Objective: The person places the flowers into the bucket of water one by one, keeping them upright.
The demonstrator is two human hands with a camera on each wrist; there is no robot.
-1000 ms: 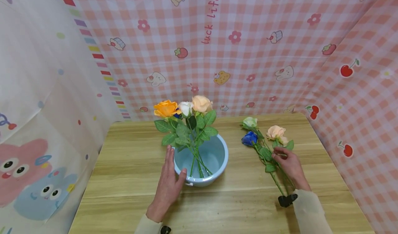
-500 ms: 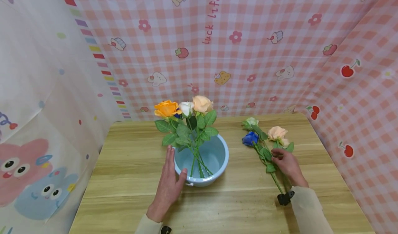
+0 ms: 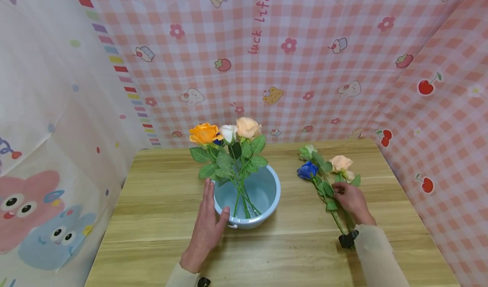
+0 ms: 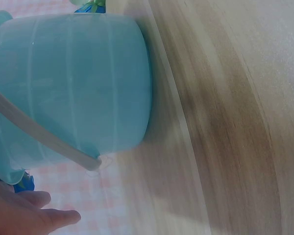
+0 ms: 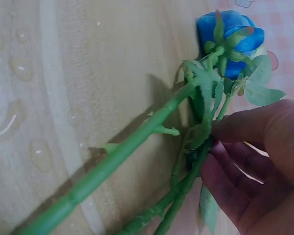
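Note:
My left hand (image 3: 206, 227) rests along the left rim of a light blue bucket (image 3: 271, 193), fingers straight and thumb apart. Inside stand several roses: an orange rose (image 3: 204, 133), a white rose (image 3: 228, 133), a peach rose (image 3: 248, 127) and a mostly hidden blue one. On the right, my right hand (image 3: 352, 202) pinches a green rose stem (image 5: 188, 183) between thumb and fingers. Around it lie a blue rose (image 3: 307, 170), a pale green rose (image 3: 307, 152) and a peach rose (image 3: 341, 163), their leaves overlapping.
All this stands on a wooden table (image 3: 160, 244). A pink checked cloth (image 3: 244, 66) hangs behind it and to the right, a white printed cloth (image 3: 57, 109) to the left. The bucket's pale handle (image 4: 44, 134) hangs down its side. Drops (image 5: 41, 154) dot the tabletop.
My right wrist has shifted slightly left, its fingers staying at the stems. The pale green rose and its leaf have moved slightly right and toward me. The left hand and bucket stay put.

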